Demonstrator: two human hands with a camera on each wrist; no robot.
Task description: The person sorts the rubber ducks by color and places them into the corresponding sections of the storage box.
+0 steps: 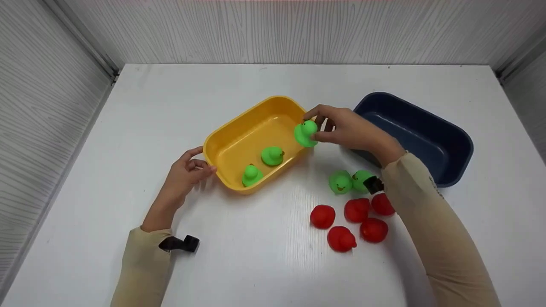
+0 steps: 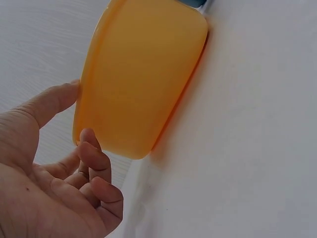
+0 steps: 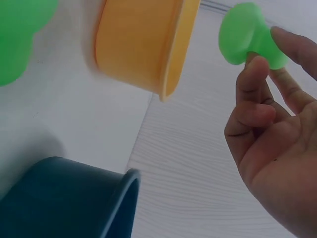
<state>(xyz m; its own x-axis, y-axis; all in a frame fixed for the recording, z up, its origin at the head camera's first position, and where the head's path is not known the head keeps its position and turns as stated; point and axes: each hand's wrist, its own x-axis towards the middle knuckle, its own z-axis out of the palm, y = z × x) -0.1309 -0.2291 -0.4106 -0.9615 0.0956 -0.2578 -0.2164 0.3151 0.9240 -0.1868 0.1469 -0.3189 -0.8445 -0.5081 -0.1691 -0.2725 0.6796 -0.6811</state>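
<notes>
Above the right end of the yellow bin [image 1: 239,121], my right hand [image 1: 341,128] pinches a green toy duck [image 1: 305,133] between thumb and fingertips. The right wrist view shows this duck [image 3: 250,37] held up past the bin's rim. My left hand [image 1: 181,175] grips the bin's left end, its thumb and a finger spread along the rim, with the other fingers curled. Two more green ducks lie inside the bin, one near the middle [image 1: 272,156] and one by the front corner [image 1: 251,175].
A dark blue bin [image 1: 458,145] stands to the right, partly behind my right forearm. In front of it sit two green ducks [image 1: 340,182] and several red ducks [image 1: 323,216], some partly covered by the sleeve. A wood-grain panel [image 1: 273,32] stands behind the white table [image 1: 239,256].
</notes>
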